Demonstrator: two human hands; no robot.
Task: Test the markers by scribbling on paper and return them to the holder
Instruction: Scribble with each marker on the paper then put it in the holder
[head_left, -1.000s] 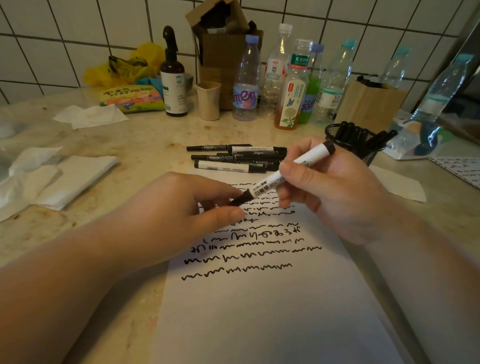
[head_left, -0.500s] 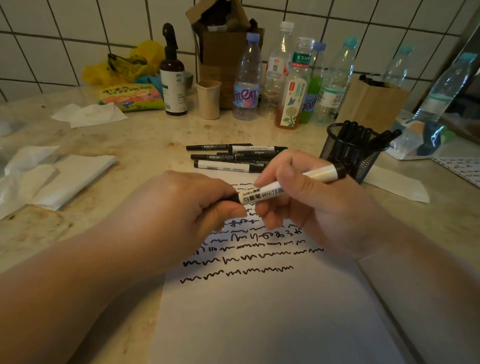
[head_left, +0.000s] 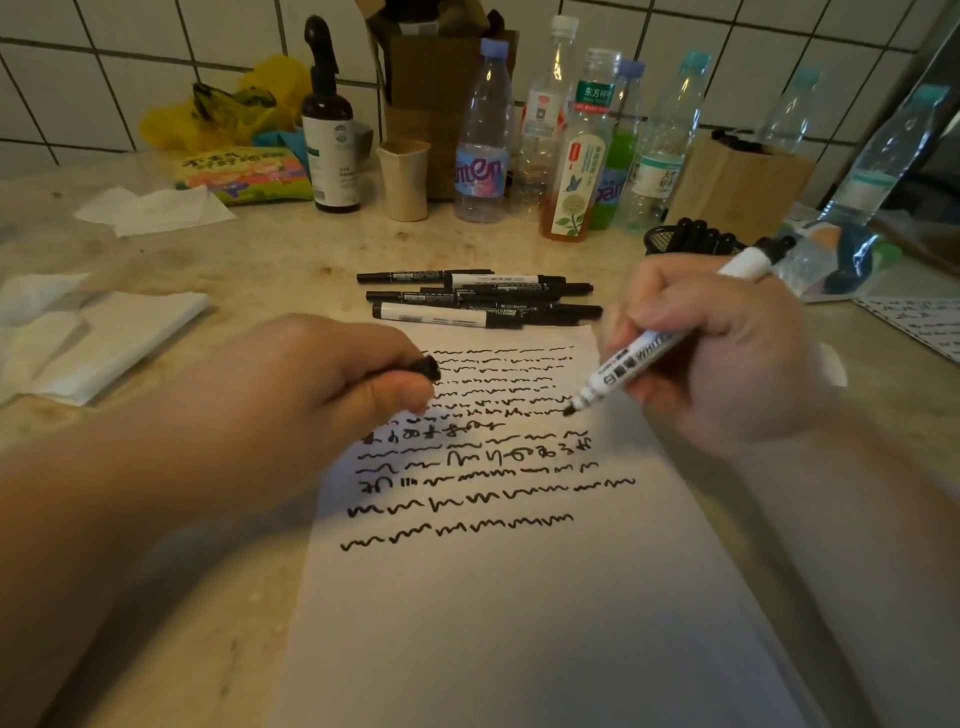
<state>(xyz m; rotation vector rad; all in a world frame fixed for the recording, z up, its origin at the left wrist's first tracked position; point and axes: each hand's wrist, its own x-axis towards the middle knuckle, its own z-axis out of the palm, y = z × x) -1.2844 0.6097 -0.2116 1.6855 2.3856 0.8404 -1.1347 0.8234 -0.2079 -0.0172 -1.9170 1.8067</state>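
My right hand (head_left: 727, 353) grips an uncapped white marker (head_left: 639, 358), its black tip pointing down-left just above the right side of the paper (head_left: 519, 623). My left hand (head_left: 311, 395) holds the black cap (head_left: 428, 368) in curled fingers over the paper's left part. The sheet carries several rows of black scribbles. Several capped markers (head_left: 478, 301) lie in a loose pile beyond the paper's top edge. The black mesh holder (head_left: 675, 239) with markers standing in it sits behind my right hand, partly hidden.
Bottles (head_left: 571, 156), a dark spray bottle (head_left: 330, 130), a beige cup (head_left: 404, 179) and cardboard boxes (head_left: 737, 182) line the tiled wall. White tissues (head_left: 93, 332) lie at the left. A second scribbled sheet (head_left: 919, 322) sits at the far right.
The cap came off the marker: my left hand drew it away to the left, and my right hand swung the marker's bare tip down toward the paper.
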